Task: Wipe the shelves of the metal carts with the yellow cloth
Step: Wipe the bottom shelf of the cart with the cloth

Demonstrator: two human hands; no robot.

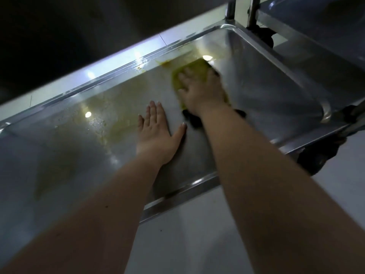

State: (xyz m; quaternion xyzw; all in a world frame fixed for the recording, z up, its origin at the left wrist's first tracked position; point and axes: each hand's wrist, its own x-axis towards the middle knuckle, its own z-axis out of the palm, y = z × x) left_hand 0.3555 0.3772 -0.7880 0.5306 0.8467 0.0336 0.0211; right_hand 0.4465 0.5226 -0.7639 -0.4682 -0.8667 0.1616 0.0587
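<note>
A shiny metal cart shelf (266, 95) with a raised rim fills the view. The yellow cloth (194, 71) lies flat on it near the far rim. My right hand (199, 91) presses flat on the cloth with fingers spread; it is motion-blurred. My left hand (158, 131) rests flat on the bare shelf just left of it, fingers straight, thumb out. Yellowish smears (118, 115) and droplets mark the shelf to the left of the hands and along the far rim (164, 63).
Upright cart posts (251, 10) rise at the top right, beside a second cart's shelf (316, 32). Black caster wheels (316, 157) show under the shelf's right corner. Pale floor (197, 234) lies below the near rim. A dark area lies beyond the far rim.
</note>
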